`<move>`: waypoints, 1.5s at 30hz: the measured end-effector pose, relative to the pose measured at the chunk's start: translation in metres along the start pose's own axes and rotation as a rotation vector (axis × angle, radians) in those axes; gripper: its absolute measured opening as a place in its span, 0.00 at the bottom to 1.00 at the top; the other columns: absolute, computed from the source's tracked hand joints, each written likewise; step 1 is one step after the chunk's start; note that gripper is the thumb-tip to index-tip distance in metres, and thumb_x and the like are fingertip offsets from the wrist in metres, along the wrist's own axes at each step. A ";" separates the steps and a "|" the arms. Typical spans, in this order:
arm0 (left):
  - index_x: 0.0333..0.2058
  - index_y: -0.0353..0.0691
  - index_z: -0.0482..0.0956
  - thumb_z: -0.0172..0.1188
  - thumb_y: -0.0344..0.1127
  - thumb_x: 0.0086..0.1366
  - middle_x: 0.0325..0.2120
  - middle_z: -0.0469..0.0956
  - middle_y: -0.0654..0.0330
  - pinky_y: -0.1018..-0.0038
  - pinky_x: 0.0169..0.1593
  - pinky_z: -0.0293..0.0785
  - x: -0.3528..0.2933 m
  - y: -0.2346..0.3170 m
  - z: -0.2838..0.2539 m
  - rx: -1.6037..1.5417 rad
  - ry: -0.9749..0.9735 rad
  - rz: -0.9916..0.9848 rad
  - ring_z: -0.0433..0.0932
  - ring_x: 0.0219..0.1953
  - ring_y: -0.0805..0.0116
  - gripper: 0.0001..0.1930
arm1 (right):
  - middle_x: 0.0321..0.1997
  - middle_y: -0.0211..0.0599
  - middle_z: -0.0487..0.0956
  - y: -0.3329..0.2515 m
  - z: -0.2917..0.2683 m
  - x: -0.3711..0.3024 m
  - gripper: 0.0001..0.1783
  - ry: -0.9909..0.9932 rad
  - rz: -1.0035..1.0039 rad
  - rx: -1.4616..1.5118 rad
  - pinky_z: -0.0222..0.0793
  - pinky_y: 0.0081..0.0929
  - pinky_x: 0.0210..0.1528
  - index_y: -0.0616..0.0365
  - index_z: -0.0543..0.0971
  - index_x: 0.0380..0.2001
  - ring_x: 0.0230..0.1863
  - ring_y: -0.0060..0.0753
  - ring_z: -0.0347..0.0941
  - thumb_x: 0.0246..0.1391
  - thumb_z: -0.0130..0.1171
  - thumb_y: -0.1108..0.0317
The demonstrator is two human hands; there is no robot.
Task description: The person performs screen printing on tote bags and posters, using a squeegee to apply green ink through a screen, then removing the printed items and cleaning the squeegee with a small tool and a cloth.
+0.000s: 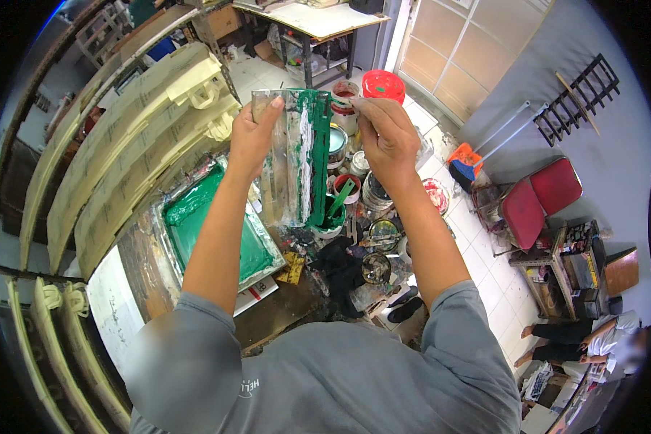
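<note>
My left hand (257, 123) is closed on the top left edge of a wide screen-printing squeegee (275, 173), held raised and upright. Green ink coats its right side, and a white streak runs down beside the green. To its right, my right hand (390, 130) is raised with its fingers pinched together; what they hold, if anything, I cannot make out. Below the squeegee stands a tub of green ink (330, 223) with a green spatula (342, 197) in it. Under my left forearm lies a framed printing screen (224, 224), its mesh covered with green ink.
Paint cans and tubs (372, 194) crowd between my arms, with a red bucket (383, 85) behind them. Curved pale racks (145, 137) line the left. At right stand a red chair (539, 199), an orange dustpan (464, 155) and a shelf (560, 278). Another person (593, 340) sits lower right.
</note>
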State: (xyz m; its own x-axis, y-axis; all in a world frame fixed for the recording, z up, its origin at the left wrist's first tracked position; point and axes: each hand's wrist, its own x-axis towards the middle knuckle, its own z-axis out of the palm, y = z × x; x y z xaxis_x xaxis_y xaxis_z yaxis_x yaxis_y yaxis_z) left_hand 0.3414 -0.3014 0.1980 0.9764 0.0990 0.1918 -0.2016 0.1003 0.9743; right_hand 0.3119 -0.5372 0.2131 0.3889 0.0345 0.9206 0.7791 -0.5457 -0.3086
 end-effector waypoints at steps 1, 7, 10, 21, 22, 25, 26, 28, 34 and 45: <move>0.42 0.42 0.82 0.67 0.45 0.73 0.33 0.77 0.74 0.80 0.39 0.66 0.000 0.001 0.001 -0.012 -0.006 -0.013 0.68 0.34 0.84 0.13 | 0.41 0.41 0.85 0.002 0.001 0.001 0.16 0.007 -0.014 0.011 0.77 0.34 0.47 0.60 0.86 0.43 0.43 0.43 0.82 0.50 0.68 0.85; 0.41 0.43 0.81 0.66 0.45 0.73 0.33 0.77 0.75 0.80 0.39 0.67 -0.002 0.002 0.003 -0.039 -0.055 -0.008 0.68 0.34 0.84 0.12 | 0.41 0.42 0.84 0.009 0.010 -0.001 0.20 -0.010 -0.070 0.029 0.77 0.39 0.46 0.60 0.85 0.45 0.44 0.47 0.80 0.47 0.66 0.85; 0.42 0.43 0.82 0.66 0.45 0.73 0.32 0.77 0.75 0.80 0.39 0.66 -0.001 -0.003 0.000 -0.009 -0.021 -0.007 0.68 0.34 0.85 0.11 | 0.41 0.42 0.84 0.005 0.010 -0.009 0.22 -0.080 -0.077 0.025 0.76 0.40 0.47 0.58 0.84 0.47 0.44 0.48 0.80 0.48 0.64 0.86; 0.47 0.40 0.82 0.66 0.43 0.73 0.39 0.81 0.70 0.78 0.45 0.70 0.000 0.001 0.007 0.010 0.041 -0.012 0.73 0.39 0.82 0.13 | 0.49 0.44 0.82 -0.009 -0.002 -0.098 0.29 -0.321 -0.055 0.042 0.77 0.42 0.52 0.62 0.81 0.53 0.49 0.50 0.78 0.43 0.62 0.84; 0.48 0.39 0.82 0.66 0.43 0.73 0.41 0.82 0.69 0.78 0.46 0.71 -0.002 0.004 0.009 0.007 0.059 0.019 0.74 0.41 0.81 0.14 | 0.48 0.43 0.82 -0.011 -0.002 -0.106 0.28 -0.340 -0.057 0.035 0.77 0.42 0.52 0.62 0.80 0.53 0.49 0.50 0.78 0.43 0.62 0.83; 0.50 0.38 0.82 0.66 0.43 0.73 0.43 0.83 0.66 0.77 0.50 0.72 0.006 -0.010 0.000 -0.071 -0.010 0.018 0.76 0.44 0.80 0.16 | 0.49 0.42 0.83 -0.016 -0.002 -0.131 0.28 -0.387 -0.039 0.023 0.78 0.40 0.51 0.61 0.81 0.53 0.50 0.49 0.78 0.43 0.63 0.82; 0.50 0.38 0.82 0.66 0.43 0.73 0.43 0.83 0.66 0.77 0.49 0.72 0.006 -0.012 0.000 -0.051 0.012 0.015 0.76 0.43 0.80 0.16 | 0.49 0.42 0.83 -0.018 -0.003 -0.139 0.28 -0.406 -0.021 0.023 0.78 0.40 0.51 0.61 0.81 0.53 0.50 0.48 0.78 0.44 0.63 0.82; 0.49 0.38 0.82 0.67 0.43 0.73 0.42 0.83 0.67 0.77 0.48 0.72 0.006 -0.011 0.002 -0.012 0.054 0.012 0.76 0.42 0.80 0.16 | 0.48 0.41 0.82 -0.020 -0.004 -0.153 0.28 -0.427 0.000 0.028 0.78 0.40 0.51 0.61 0.81 0.54 0.50 0.48 0.78 0.44 0.62 0.82; 0.49 0.38 0.82 0.67 0.44 0.72 0.42 0.83 0.67 0.77 0.45 0.72 0.011 -0.010 -0.004 0.059 0.148 0.019 0.75 0.39 0.80 0.16 | 0.45 0.41 0.84 -0.023 -0.007 -0.192 0.23 -0.519 0.183 0.132 0.78 0.40 0.49 0.58 0.83 0.49 0.47 0.48 0.80 0.48 0.64 0.83; 0.53 0.37 0.80 0.67 0.42 0.73 0.45 0.83 0.65 0.75 0.47 0.75 0.010 -0.010 -0.017 -0.134 0.156 0.119 0.78 0.43 0.78 0.17 | 0.47 0.37 0.82 -0.009 -0.017 -0.227 0.22 -0.652 0.089 0.008 0.78 0.38 0.48 0.58 0.83 0.48 0.46 0.44 0.78 0.47 0.64 0.79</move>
State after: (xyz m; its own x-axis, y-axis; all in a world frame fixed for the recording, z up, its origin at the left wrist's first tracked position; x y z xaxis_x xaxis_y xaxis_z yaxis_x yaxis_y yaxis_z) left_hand 0.3518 -0.2843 0.1876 0.9234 0.2689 0.2739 -0.3333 0.2078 0.9196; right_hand 0.2081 -0.5543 0.0108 0.6685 0.4911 0.5585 0.7327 -0.5636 -0.3815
